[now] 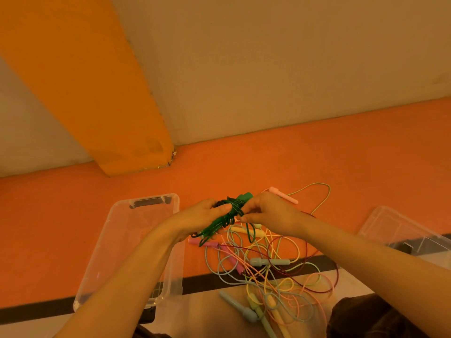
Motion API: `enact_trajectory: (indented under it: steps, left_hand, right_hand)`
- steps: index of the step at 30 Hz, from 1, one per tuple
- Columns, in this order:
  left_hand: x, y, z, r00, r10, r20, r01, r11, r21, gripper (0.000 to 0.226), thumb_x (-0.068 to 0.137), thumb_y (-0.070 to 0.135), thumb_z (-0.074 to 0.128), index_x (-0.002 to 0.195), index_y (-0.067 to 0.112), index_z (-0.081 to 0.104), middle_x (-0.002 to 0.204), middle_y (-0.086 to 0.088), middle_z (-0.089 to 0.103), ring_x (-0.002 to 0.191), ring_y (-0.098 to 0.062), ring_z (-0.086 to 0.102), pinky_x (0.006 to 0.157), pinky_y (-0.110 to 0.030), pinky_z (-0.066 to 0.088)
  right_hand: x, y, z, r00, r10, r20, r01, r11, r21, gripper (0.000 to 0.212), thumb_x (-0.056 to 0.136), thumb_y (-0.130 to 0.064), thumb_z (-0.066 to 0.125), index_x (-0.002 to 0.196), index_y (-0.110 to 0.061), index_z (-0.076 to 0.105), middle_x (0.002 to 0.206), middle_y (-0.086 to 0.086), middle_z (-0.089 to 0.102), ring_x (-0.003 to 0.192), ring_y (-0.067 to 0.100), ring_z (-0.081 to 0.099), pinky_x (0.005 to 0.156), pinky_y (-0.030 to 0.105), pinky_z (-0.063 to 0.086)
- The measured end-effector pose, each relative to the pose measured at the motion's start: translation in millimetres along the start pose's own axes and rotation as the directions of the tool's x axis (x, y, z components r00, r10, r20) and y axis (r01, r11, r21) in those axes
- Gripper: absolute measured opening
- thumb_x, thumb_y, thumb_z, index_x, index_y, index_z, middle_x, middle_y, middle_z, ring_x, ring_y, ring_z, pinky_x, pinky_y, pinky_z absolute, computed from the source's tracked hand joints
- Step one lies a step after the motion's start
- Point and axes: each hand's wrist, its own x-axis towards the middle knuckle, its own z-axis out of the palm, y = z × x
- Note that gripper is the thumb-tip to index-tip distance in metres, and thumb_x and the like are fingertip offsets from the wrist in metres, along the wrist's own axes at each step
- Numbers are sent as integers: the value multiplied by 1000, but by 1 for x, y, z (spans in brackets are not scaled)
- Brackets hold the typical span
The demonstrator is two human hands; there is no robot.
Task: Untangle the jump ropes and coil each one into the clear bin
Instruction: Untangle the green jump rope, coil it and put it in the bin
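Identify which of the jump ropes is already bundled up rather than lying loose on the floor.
The dark green rope: it is wound into a tight bundle held between the left hand and right hand. The pastel ropes and dark red one lie tangled on the floor.

floor [317, 152] — orange, black stripe [36, 311] | wall [268, 57] — beige | pillar [80, 76] — orange | light warm

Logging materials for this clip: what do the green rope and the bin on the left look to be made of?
Green rope: looks like glossy plastic-coated cord, since its thin strands catch highlights; the core cannot be told. Bin: clear, smooth hard plastic, as the floor shows through its walls and its rim holds a stiff shape.
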Motion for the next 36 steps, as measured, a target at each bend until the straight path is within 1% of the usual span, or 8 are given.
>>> enact_trajectory:
  steps: [5, 11, 16, 25, 29, 32, 34, 36]
  left_hand:
    - [-8, 5, -6, 998, 35, 61, -36, 999, 24, 15, 101, 31, 43, 106, 21, 54, 79, -1, 63, 54, 0, 60, 53, -18, 48]
    - [-12, 4, -17, 993, 83, 78, -75, 992, -98, 17, 100, 28, 44, 115, 27, 52, 93, -3, 64, 76, -8, 61, 66, -25, 51]
    - [-10, 1, -20, 998, 0, 64, 24, 927, -373, 28, 101, 14, 42, 128, 14, 51, 77, -4, 62, 57, -10, 59, 52, -23, 48]
    - [-7, -1, -20, 987, -12, 159, 80, 901, -426, 34, 100, 7, 36, 130, 18, 48, 80, -8, 60, 60, -14, 57, 54, -26, 47]
    - [-4, -1, -16, 990, 2, 140, 64, 886, -460, 32, 100, 9, 38, 130, 16, 48, 79, -8, 59, 59, -12, 55, 53, -24, 47]
    - [-1, 2, -10, 997, -1, 76, 39, 868, -496, 27, 101, 14, 42, 127, 12, 50, 74, -5, 60, 54, -8, 55, 49, -20, 45]
    - [1, 3, -7, 999, -13, 38, 31, 853, -521, 26, 101, 14, 41, 126, 12, 51, 73, -6, 57, 52, -8, 53, 48, -20, 44]
    - [3, 4, -6, 1000, -28, 6, 27, 848, -530, 25, 101, 13, 41, 123, 11, 51, 76, -8, 56, 52, -8, 54, 47, -20, 44]
  right_hand:
    - [-1, -4, -4, 1000, -23, 2, 23, 999, 36, 13, 88, -12, 65, 91, -2, 72, 68, -6, 57, 54, -4, 48, 55, 11, 35]
    - [-3, -12, -9, 995, -73, -69, 78, 994, 76, 13, 91, -12, 62, 99, -7, 70, 85, 0, 68, 71, -3, 59, 67, 14, 44]
    - [-4, -17, -12, 987, -117, -112, 124, 990, 60, 14, 92, -10, 59, 101, -8, 69, 86, 2, 65, 70, 4, 54, 67, 17, 42]
    - [-5, -17, -14, 986, -105, -128, 113, 992, 55, 12, 92, -10, 59, 99, -6, 68, 87, 14, 66, 74, 17, 56, 66, 30, 42]
    - [-2, -18, -14, 989, -56, -136, 67, 994, 81, 10, 91, -10, 60, 95, -7, 68, 82, 8, 65, 73, 12, 56, 68, 32, 44]
    - [0, -21, -4, 986, 69, -151, -16, 945, 327, 6, 89, -5, 62, 91, -10, 65, 78, 6, 62, 62, 8, 57, 60, 23, 50]
    - [0, -26, 5, 970, 206, -131, -95, 812, 575, 14, 86, 0, 64, 94, -10, 60, 75, 6, 63, 57, 8, 60, 57, 19, 54]
    - [1, -27, 13, 950, 271, -158, -123, 784, 608, 17, 85, 0, 66, 98, -7, 58, 73, 6, 64, 52, 6, 61, 55, 17, 53]
